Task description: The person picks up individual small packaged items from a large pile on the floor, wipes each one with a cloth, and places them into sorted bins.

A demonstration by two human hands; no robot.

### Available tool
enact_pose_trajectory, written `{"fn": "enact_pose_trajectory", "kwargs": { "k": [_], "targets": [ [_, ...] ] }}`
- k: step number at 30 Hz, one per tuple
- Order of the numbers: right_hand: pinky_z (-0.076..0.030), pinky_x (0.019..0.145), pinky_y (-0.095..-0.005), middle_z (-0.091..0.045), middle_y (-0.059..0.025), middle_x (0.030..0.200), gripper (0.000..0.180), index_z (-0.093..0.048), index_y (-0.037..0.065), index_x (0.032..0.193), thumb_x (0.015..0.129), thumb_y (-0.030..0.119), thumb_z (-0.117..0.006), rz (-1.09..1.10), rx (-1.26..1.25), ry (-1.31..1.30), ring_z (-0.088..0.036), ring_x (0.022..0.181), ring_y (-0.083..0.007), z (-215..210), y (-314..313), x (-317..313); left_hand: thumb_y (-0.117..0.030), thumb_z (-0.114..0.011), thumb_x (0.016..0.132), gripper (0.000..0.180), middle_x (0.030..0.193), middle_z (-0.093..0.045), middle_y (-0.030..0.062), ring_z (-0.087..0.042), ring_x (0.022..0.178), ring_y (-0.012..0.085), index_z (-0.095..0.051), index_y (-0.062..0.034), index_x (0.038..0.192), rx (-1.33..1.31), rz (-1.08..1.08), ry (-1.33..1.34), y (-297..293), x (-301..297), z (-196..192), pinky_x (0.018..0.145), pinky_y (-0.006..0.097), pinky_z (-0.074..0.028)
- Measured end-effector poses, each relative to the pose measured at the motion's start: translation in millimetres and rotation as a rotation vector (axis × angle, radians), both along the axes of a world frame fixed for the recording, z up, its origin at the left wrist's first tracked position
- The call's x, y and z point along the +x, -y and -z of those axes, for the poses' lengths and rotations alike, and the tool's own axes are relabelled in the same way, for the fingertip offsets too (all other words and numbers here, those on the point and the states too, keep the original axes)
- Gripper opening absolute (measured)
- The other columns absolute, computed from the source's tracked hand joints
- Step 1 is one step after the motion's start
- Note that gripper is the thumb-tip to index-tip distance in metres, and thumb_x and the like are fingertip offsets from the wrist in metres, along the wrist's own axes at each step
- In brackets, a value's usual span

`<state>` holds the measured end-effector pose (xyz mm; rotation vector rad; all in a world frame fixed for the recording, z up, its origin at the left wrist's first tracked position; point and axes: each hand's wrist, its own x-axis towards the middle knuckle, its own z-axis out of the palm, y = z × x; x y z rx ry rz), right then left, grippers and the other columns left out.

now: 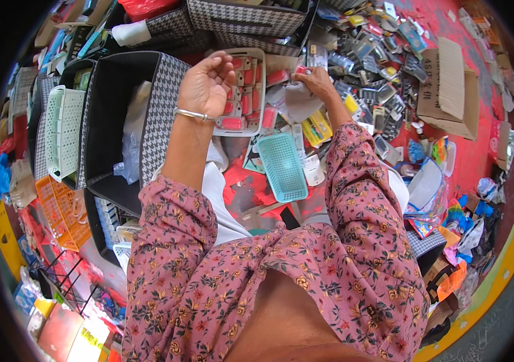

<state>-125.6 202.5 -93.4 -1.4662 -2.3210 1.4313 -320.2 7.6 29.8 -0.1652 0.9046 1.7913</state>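
Note:
My left hand (205, 84) is raised over a grey plastic tray (261, 90) of small red packaged items, its fingers curled loosely with nothing in them; a metal bangle circles the wrist. My right hand (316, 81) reaches to the tray's right edge and pinches a small red and clear packet (300, 71) beside a crumpled clear plastic bag (296, 102). Both forearms wear pink floral sleeves.
A black houndstooth fabric bin (112, 120) stands at the left, with a pale green basket (63, 130) beyond it. A turquoise mesh basket (282, 166) lies below the tray. Several small packaged goods are heaped at upper right, next to a cardboard box (450, 84) on the red floor.

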Motion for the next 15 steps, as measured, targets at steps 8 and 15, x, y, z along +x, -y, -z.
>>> {"fn": "enact_pose_trajectory", "kwargs": {
  "k": [8,15],
  "targets": [
    [-0.045,0.052,-0.0313,-0.058,-0.0131,0.060,0.052,-0.062,-0.006,0.068,0.055,0.044,-0.069,-0.174,0.118,0.024,-0.058,0.056,-0.0194,-153,44,-19,-0.028,-0.057,0.079,0.028,0.096,-0.055,-0.0012,-0.048,0.090,0.0104,-0.053,-0.0102,0.100,0.045,0.382,-0.335,-22,49,-1,0.082,0.028,-0.035],
    [-0.046,0.067,-0.0285,-0.061,-0.0116,0.074,0.039,-0.062,-0.003,0.084,0.064,0.030,-0.065,-0.164,0.229,-0.267,-0.058,0.070,-0.0181,-176,106,-14,-0.043,-0.031,0.089,0.050,0.099,-0.055,0.0149,-0.054,0.093,0.0244,-0.042,-0.0019,0.114,0.279,0.360,-0.007,-22,64,7,0.081,0.039,-0.044]
  ]
}}
